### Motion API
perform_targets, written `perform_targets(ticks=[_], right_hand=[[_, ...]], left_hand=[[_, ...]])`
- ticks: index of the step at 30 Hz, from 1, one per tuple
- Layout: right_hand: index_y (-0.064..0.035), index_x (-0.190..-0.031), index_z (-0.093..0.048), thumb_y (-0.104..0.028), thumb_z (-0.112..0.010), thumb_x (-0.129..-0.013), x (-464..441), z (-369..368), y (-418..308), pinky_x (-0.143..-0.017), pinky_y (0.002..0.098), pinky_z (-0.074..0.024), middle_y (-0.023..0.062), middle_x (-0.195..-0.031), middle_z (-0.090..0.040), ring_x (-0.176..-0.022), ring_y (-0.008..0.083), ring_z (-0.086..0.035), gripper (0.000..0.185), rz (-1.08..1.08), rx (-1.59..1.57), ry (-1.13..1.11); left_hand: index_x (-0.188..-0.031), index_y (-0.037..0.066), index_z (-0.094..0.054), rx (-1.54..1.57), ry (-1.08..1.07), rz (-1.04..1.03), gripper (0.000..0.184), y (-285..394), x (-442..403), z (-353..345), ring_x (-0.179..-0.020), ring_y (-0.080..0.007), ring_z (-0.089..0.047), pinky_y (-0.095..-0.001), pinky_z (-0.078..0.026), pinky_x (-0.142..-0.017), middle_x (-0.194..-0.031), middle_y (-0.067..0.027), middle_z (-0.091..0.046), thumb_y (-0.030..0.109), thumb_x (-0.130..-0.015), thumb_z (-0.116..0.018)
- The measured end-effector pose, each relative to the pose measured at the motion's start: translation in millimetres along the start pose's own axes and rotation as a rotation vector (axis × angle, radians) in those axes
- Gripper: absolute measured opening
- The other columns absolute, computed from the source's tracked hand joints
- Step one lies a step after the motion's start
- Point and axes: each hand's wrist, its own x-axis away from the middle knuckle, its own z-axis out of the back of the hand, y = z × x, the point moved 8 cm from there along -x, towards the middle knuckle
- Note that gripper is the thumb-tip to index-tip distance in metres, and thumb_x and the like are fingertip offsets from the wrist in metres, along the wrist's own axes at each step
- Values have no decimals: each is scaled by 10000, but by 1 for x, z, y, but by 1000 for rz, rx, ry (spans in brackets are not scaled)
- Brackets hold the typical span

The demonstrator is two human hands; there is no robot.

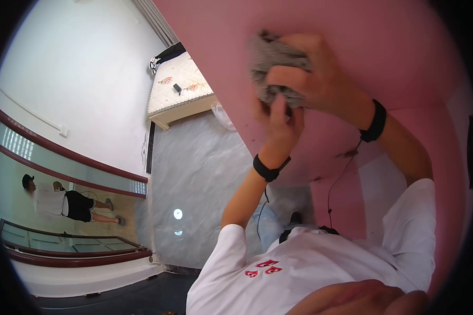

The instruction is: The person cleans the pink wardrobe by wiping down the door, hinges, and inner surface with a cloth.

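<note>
A crumpled grey cloth (276,60) is bunched up in front of a broad pink surface (215,31). My right hand (320,71) grips it from the right, its fingers bent over the folds. Just below, my left hand (283,123) pinches the lower part of the cloth, with some fingertips hidden behind it. The hands are close together and slightly blurred. Each wrist has a black band with a thin cable hanging from it.
Beyond the pink edge stands a bed with a patterned mattress (176,79), a small dark object (177,89) on it. A plastic bag (223,116) lies by the bed on the grey floor (189,163). Through a red-brown-framed opening, another person (52,202) stands.
</note>
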Motion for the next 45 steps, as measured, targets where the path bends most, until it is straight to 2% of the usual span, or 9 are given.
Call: perform_targets(ticks=[10, 11, 12, 14, 19, 27, 32, 37, 45], right_hand=[[-293, -1184, -651, -228, -726, -843, -79, -95, 7, -825, 356, -489, 34, -1104, -594, -962, 203, -612, 355, 152, 12, 8], [-293, -1181, -647, -227, -707, -854, -81, -92, 7, -807, 347, -481, 28, -1092, -594, -948, 191, -612, 339, 151, 7, -8], [-292, -1178, -644, -227, -687, -865, -83, -89, 8, -789, 339, -473, 22, -1080, -595, -934, 179, -612, 323, 152, 0, -27], [-289, -1169, -634, -227, -672, -866, -86, -79, 15, -760, 330, -461, 37, -1076, -594, -918, 185, -612, 311, 140, 0, 4], [-266, -1143, -628, -226, -696, -837, -68, -36, 49, -788, 376, -491, 75, -1069, -591, -931, 242, -628, 316, 13, 7, -67], [-235, -1096, -631, -194, -739, -798, -29, 88, 56, -799, 400, -523, 75, -1092, -581, -966, 285, -638, 319, -117, 136, -194], [-186, -1139, -612, -95, -799, -743, -14, 155, 73, -826, 430, -536, 100, -1138, -590, -1017, 336, -637, 447, -222, 231, -253], [-128, -1250, -514, 1, -824, -741, 32, 197, 99, -923, 435, -515, 146, -1207, -520, -1140, 356, -571, 610, -499, 241, -329], [-124, -1253, -519, -13, -847, -726, -1, 156, 74, -965, 462, -492, 163, -1233, -507, -1167, 373, -550, 630, -322, 228, -211]], left_hand=[[-1632, 52, 11, 2, 106, 343, 1011, -101, -27, 37, -1508, -465, -267, -589, -326, -1194, -1654, -309, -41, 97, -959, -741], [-1641, 64, 120, -79, 62, 345, 1038, -98, -28, 36, -1321, -348, -475, -442, -499, -971, -1543, -256, -289, 95, -998, -695], [-1641, 64, 120, -69, 56, 335, 1038, -95, -31, 33, -1321, -348, -475, -442, -499, -971, -1543, -256, -289, 95, -998, -695], [-1637, 91, 68, -25, 70, 310, 1077, -86, -37, 22, -1490, -403, -310, -531, -388, -1172, -1652, -281, -34, 107, -954, -764], [-1641, 64, 57, -17, -34, 246, 995, -68, -44, -21, -1376, -356, -423, -496, -415, -1145, -1604, -242, -165, 29, -982, -688], [-1464, 69, -506, 105, 55, -29, 592, 41, -38, -87, -1419, -529, -432, -514, -464, -1111, -1572, -371, -308, -45, -925, -721], [-1325, 123, -696, 354, -54, -122, 527, 83, -55, -135, -1402, -534, -478, -535, -496, -1110, -1569, -301, -412, -84, -843, -745], [-1350, 128, -682, 429, -170, -106, 578, 122, -74, -151, -1406, -505, -485, -527, -517, -1100, -1577, -263, -420, -107, -821, -695], [-1375, 125, -662, 409, -228, -64, 586, 97, -93, -107, -1398, -463, -506, -512, -510, -1109, -1571, -255, -422, -117, -841, -678]])
